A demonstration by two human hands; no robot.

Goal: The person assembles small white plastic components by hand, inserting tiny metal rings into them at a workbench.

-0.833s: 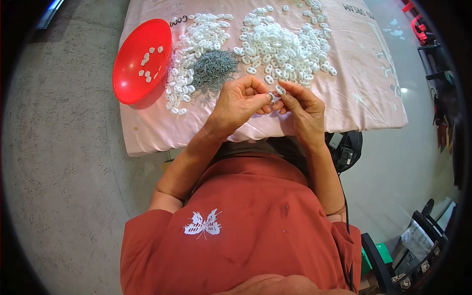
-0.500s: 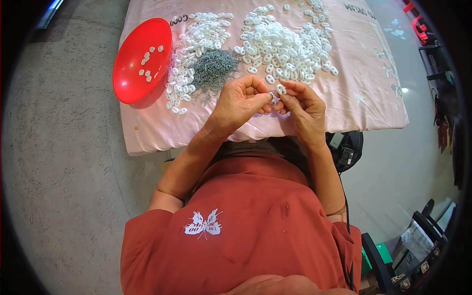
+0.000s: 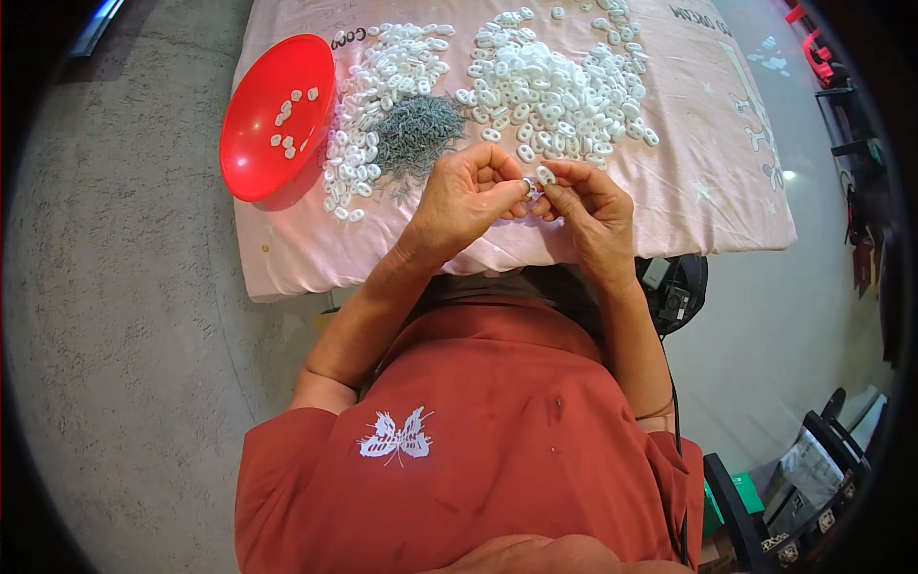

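Both of my hands meet just above the near part of the cloth-covered table (image 3: pixel 688 225). My right hand (image 3: pixel 601 215) pinches a white oval plastic piece with holes (image 3: pixel 545 176) between thumb and fingers. My left hand (image 3: pixel 466 199) is closed too, its thumb and index finger pressed on a small white piece (image 3: pixel 529 188), largely hidden by the fingertips. The two pieces are close together; whether they touch I cannot tell. Beyond my left hand lies a heap of thin grey metal pieces (image 3: pixel 418 132), perhaps screws. A large pile of white oval pieces (image 3: pixel 550 86) spreads beyond my right hand.
A red bowl (image 3: pixel 258 143) at the table's left edge holds several small white pieces. Between it and the grey heap runs another pile of white pieces (image 3: pixel 406 59). A black bag (image 3: pixel 681 292) hangs near the table's front edge, and a chair with items (image 3: pixel 813 459) stands lower right.
The white oval piece in my right fingers has turned slightly and shifted a little to the left. Both hands otherwise keep their place.
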